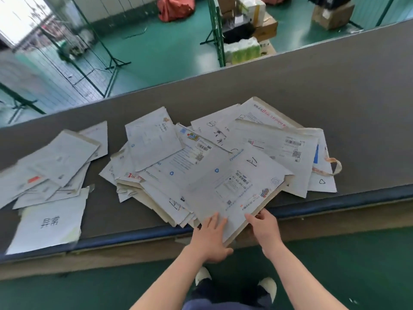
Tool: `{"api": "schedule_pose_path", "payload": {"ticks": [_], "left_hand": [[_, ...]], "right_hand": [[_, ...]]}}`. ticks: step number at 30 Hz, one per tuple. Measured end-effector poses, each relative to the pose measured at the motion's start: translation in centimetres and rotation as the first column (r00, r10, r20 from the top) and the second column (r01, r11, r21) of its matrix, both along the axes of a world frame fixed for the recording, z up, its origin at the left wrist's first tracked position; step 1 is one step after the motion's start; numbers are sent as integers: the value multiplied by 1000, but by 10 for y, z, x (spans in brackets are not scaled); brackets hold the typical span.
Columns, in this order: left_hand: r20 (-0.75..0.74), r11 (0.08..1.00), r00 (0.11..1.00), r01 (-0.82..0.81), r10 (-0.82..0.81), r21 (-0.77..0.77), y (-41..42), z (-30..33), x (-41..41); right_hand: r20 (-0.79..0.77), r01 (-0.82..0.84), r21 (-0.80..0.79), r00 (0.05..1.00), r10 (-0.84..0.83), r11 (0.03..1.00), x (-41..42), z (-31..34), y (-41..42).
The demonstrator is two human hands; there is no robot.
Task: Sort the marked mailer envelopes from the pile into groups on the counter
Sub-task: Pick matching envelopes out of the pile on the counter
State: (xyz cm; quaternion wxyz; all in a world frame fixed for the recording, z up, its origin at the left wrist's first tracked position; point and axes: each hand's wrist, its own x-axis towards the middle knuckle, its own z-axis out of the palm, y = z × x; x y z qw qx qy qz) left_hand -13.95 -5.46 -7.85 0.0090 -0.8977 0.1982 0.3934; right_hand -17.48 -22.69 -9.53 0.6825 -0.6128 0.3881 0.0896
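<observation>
left hand flat, spread on top envelope; right hand pinching its edge; left group blurred.

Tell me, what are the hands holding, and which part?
Both hands hold the top mailer envelope marked "A" by its near corner, over the counter's edge. The left hand lies on top; the right hand grips the corner's right edge.
</observation>
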Motion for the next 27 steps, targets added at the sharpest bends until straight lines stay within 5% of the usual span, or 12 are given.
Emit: {"api": "schedule_pose_path", "payload": {"ticks": [8,12,17,19,22,27], "left_hand": [[-112,927,954,-297,278,-229,13,1,-2],[-218,659,772,-628,598,-415,22,5,20],[15,522,620,-648,785,-555,51,4,58],[-119,344,515,-710,849,-614,64,8,76],[-545,-3,397,-806,738,-592,86,19,100],[-797,-165,291,-886,529,-433,124,27,117]], "right_hand": [[98,-215,-136,969,229,967,17,8,14],[118,-228,-128,963,243,965,21,13,9],[151,-237,-124,955,255,964,37,31,-6],[148,-257,-157,948,280,953,48,37,-9],[137,-272,-196,944,301,942,68,49,-3],[136,-270,-296,938,320,916,121,66,22]]}}
